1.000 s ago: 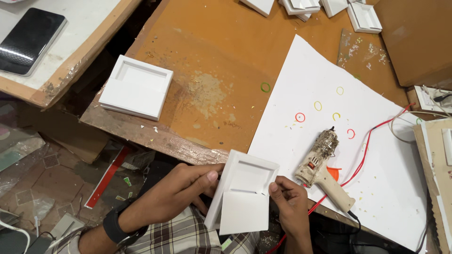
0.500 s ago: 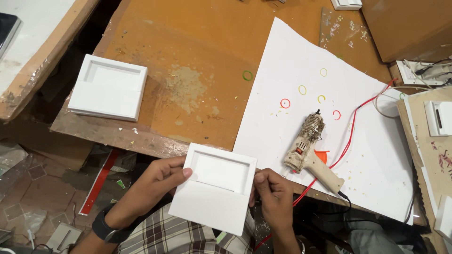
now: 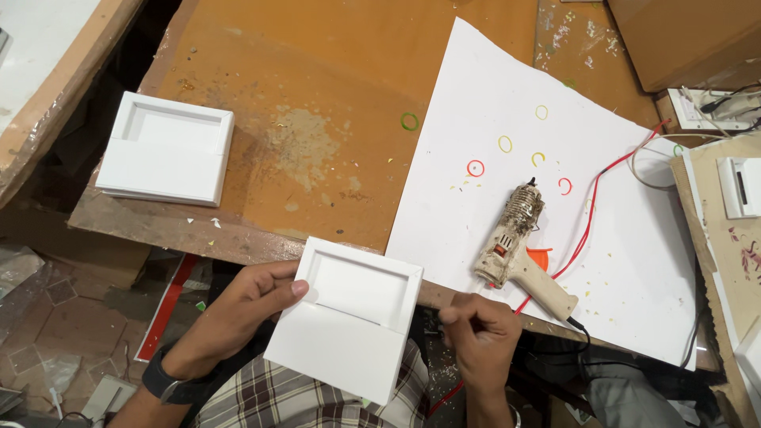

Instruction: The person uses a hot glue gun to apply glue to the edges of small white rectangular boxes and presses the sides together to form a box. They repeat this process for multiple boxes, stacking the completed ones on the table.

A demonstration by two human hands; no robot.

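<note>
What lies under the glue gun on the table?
The glue gun lies on a white paper sheet. An orange piece shows partly beneath its handle; the rest is covered.

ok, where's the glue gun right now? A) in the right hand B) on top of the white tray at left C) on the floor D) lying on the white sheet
D: the glue gun lies on the white sheet, untouched; the right hand is closed below it, apart from it, and the left hand holds the foam piece.

brown cardboard box (image 3: 682,40) at the top right corner.
</note>
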